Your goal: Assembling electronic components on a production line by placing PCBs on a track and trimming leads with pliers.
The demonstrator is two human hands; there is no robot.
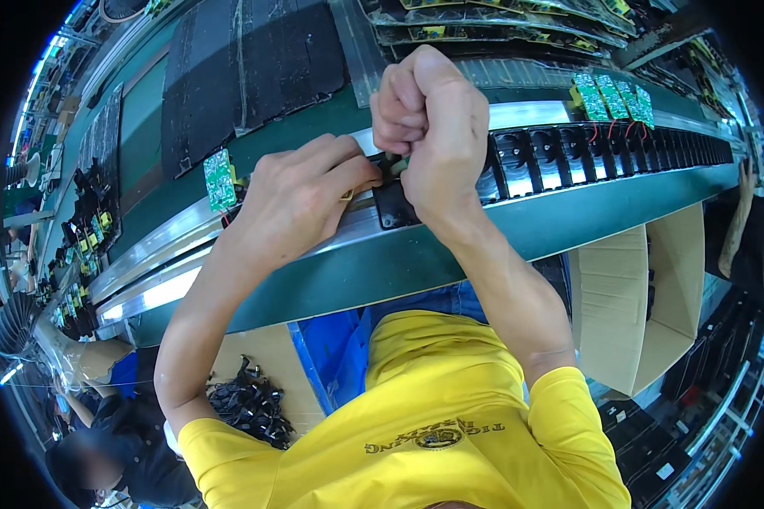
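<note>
Both hands meet over a black plastic housing on a metal rail. My left hand is closed at its left side, fingertips pressed together. A small yellow piece shows under those fingers, but what they grip is mostly hidden. My right hand is curled into a fist just above the housing. Whatever lies in it is hidden; a dark bit shows beneath. A row of black housings runs along the rail to the right. Left of my left hand stands a green circuit board.
Several green circuit boards with red wires stand behind the row. Black sheets lie on the far green bench. Below its front edge are a cardboard box and a heap of black cables. Another person is at lower left.
</note>
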